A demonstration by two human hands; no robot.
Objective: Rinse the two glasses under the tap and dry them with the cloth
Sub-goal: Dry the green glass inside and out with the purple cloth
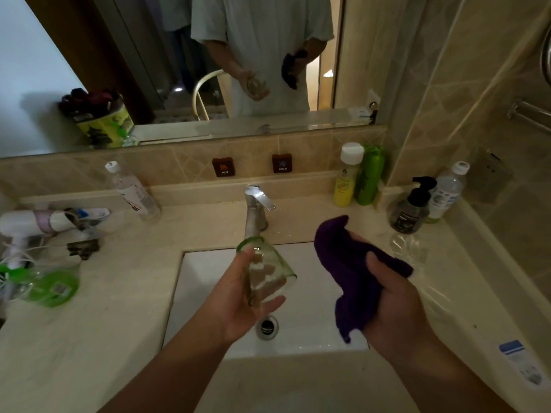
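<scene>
My left hand (238, 302) holds a clear glass with a green rim (265, 272) tilted over the white sink (208, 278), just below the chrome tap (255, 210). No water runs from the tap. My right hand (393, 305) grips a purple cloth (348, 263) to the right of the glass, apart from it. A second clear glass (407, 248) stands on the counter at the right, behind the cloth.
Yellow and green bottles (357, 177), a black pump bottle (413, 207) and a water bottle stand at the back right. A hair dryer (29, 223), a green bottle lying down (50, 286) and a plastic bottle crowd the left counter. A mirror hangs above.
</scene>
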